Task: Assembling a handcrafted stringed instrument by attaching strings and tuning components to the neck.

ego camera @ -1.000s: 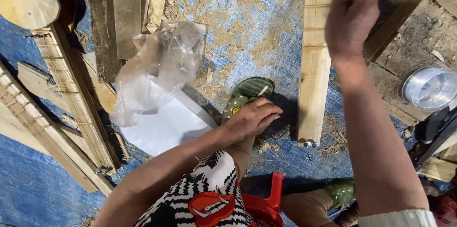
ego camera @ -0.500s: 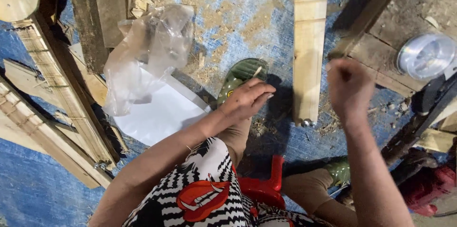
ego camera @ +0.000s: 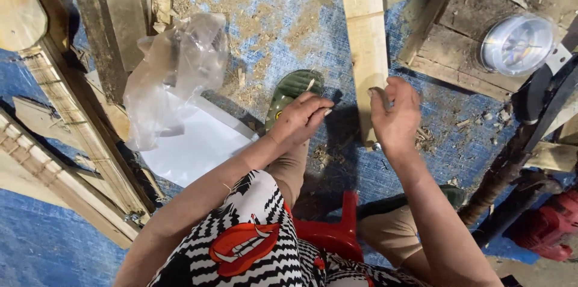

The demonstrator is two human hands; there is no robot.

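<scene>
My right hand (ego camera: 394, 115) hovers at the near end of a pale wooden plank (ego camera: 363, 34) that lies on the blue tarp. Its fingers are loosely curled and apart, and the thumb touches the plank's face. I cannot see anything held in it. A small metal piece (ego camera: 376, 146) lies just below the plank's end. My left hand (ego camera: 299, 119) rests on my left shin above a green sandal (ego camera: 292, 89), fingers extended and holding nothing.
A crumpled clear plastic bag (ego camera: 174, 73) lies on a white sheet (ego camera: 198, 145) to the left. Carved wooden frames (ego camera: 72, 142) lean along the left. A round clear lid (ego camera: 516, 43) sits on boards at right, near dark tools (ego camera: 542, 106). A red stool (ego camera: 331, 233) is under me.
My right hand came down from a raised fist over the plank to the plank's near end and its fingers loosened. The left hand stayed on my leg.
</scene>
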